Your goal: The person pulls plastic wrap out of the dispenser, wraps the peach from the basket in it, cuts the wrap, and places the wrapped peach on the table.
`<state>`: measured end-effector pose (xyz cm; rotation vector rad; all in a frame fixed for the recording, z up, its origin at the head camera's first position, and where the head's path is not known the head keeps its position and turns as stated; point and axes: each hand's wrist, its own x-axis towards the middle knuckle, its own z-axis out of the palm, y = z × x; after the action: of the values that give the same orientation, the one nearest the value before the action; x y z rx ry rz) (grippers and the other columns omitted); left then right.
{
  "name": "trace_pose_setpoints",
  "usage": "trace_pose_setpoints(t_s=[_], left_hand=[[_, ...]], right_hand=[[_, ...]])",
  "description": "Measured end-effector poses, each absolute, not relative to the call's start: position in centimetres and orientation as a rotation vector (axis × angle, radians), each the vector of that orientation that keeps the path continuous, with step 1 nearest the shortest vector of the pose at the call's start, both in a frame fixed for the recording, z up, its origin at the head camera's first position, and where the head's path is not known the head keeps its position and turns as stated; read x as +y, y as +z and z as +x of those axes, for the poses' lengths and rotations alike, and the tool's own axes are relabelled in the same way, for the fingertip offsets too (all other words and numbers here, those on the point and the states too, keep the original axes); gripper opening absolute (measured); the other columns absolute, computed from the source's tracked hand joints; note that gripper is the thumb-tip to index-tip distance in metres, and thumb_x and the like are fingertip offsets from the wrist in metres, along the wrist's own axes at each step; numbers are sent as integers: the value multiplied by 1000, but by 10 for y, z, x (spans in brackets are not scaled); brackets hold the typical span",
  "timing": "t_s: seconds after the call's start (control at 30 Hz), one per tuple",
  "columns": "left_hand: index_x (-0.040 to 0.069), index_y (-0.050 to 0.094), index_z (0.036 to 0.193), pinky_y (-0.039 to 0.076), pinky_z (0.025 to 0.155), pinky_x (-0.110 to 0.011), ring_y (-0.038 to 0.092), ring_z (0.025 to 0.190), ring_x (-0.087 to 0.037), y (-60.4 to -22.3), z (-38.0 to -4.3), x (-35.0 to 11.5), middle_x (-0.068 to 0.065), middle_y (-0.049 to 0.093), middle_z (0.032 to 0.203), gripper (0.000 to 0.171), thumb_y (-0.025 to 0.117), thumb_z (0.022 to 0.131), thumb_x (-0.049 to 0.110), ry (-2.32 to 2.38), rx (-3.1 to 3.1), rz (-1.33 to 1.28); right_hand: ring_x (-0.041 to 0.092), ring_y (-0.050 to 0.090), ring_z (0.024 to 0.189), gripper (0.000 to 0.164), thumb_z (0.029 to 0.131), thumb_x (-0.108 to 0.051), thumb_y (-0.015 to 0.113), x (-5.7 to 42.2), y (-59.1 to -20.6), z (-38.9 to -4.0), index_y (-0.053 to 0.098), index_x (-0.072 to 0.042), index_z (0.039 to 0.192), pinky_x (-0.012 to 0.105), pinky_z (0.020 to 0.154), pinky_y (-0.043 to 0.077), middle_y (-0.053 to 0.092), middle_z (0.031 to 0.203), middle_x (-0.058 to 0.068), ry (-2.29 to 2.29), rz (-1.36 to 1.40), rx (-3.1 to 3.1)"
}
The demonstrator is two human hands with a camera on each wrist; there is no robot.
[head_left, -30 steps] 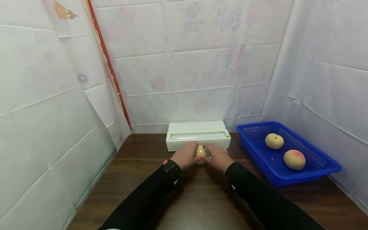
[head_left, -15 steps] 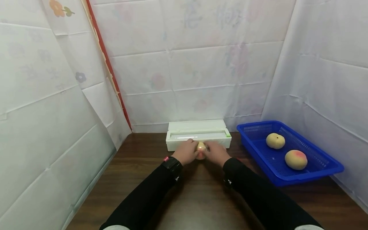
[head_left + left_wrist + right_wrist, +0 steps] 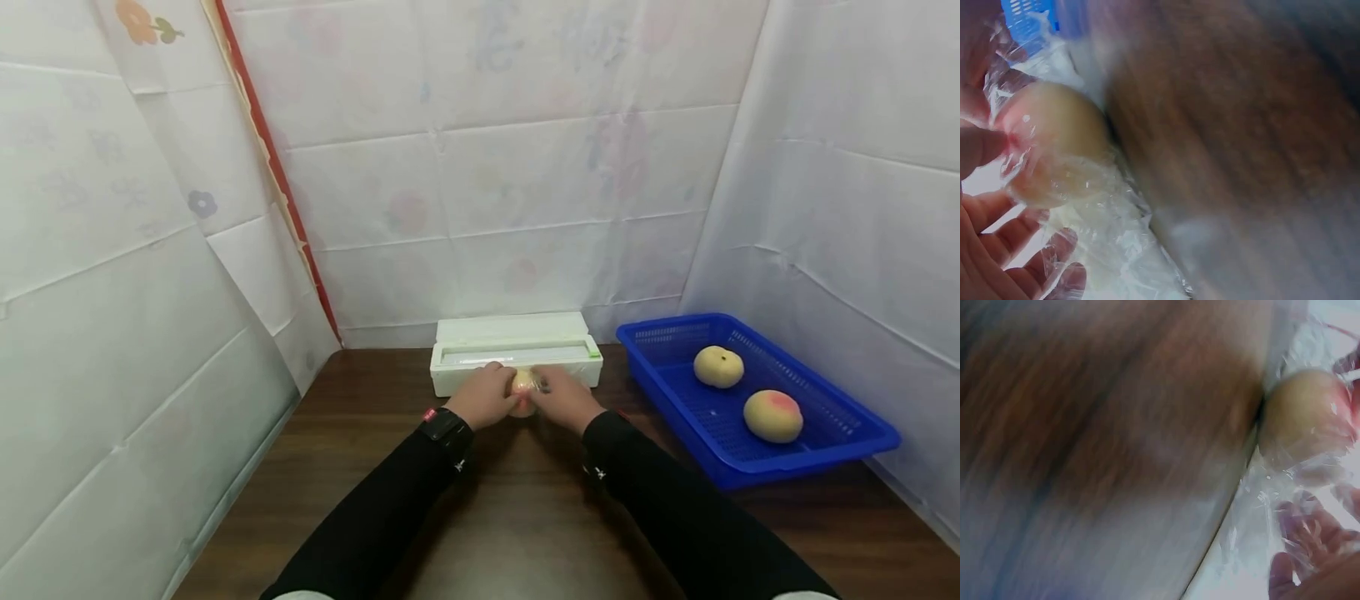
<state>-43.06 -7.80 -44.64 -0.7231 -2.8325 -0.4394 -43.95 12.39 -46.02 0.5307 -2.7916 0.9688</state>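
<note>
In the head view a pale yellow and pink peach is between both hands at the front of the long white box. Clear cling film covers it, bunched and wrinkled below the fruit in the left wrist view. My left hand grips the peach from the left, its thumb on the pink side and its other fingers spread at the film. From the right, my right hand holds the peach and film. Fingers of the right hand show through loose film in the right wrist view.
The white box's lid stands raised at the back, with a pale sheet in its opening. To the right, a blue plastic basket holds two peaches. White sheeting encloses the brown wooden table.
The peach has tilted, showing more of its pink side toward me. Both hands have shifted slightly around it, the right one a little to the left. Box and basket stay in place.
</note>
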Motion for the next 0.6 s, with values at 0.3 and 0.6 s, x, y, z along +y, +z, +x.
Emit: trace_pose_setpoints(t_s=[0.3,0.6], left_hand=[[15,72,137,58,95,-48,69,115,-31,-415,-452,-43,-8,72,128,40,57,109,38,-233,-2722,-706],[18,81,98,51,73,-32,65,77,-14,-390,-515,29,3,78,92,19,64,104,25,-94,-2830,-1012]], right_hand=[[51,42,143,62,105,-26,54,167,-448,-456,42,1,158,64,116,39,38,156,32,1242,-66,-2554],[45,60,102,39,101,-35,66,172,-465,-477,64,3,111,58,85,46,63,110,28,1273,-199,-2558]])
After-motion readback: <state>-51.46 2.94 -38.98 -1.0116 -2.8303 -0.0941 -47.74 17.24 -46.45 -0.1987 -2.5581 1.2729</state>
